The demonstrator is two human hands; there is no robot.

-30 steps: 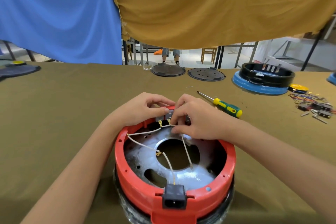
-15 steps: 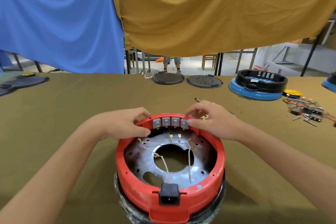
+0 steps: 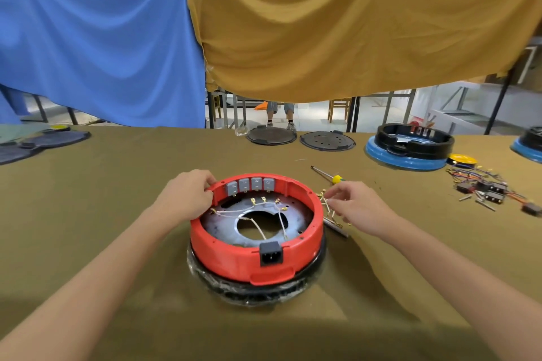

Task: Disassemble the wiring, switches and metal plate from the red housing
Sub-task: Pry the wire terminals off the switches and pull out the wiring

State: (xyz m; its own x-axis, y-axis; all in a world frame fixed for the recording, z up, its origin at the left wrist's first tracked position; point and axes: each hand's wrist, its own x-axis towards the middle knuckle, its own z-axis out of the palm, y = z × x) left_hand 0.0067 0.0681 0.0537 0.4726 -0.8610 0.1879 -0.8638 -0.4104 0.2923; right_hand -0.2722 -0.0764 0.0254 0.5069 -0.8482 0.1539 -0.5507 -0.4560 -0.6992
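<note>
A: Head view. Where did the red housing (image 3: 234, 255) sit?

B: Centre of the olive-cloth table (image 3: 117, 243), on a black base wrapped in clear film (image 3: 249, 290). Base mostly hidden under the housing; only its lower rim showed.

A: Inside?

B: Metal plate (image 3: 223, 228) with a large round hole, in place. White wires (image 3: 258, 224) with brass terminals lay loose across it. Four grey switches (image 3: 250, 184) in a row on the far inner wall. Black power socket (image 3: 271, 253) on the near wall.

A: Hands?

B: Left hand (image 3: 187, 196) gripped the far-left rim, fingers curled over the edge; fingertips hidden behind the wall. Right hand (image 3: 355, 208) was just outside the right rim, thumb and forefinger pinching a small bundle of white wires with brass ends (image 3: 328, 208). Could not make out how many wires.

A: Around it?

B: Yellow-and-green screwdriver (image 3: 328, 174), handle partly hidden behind the right hand. A grey rod-like item (image 3: 335, 227) below that hand, too blurred to name. Far right, a heap of coloured wires and black switches (image 3: 487, 190). Beyond, a black housing on a blue base (image 3: 410, 149), another cut off at the frame edge, two dark round lids (image 3: 299, 137). Blue cloth (image 3: 96, 46) and mustard cloth (image 3: 352, 32) hung behind.
</note>
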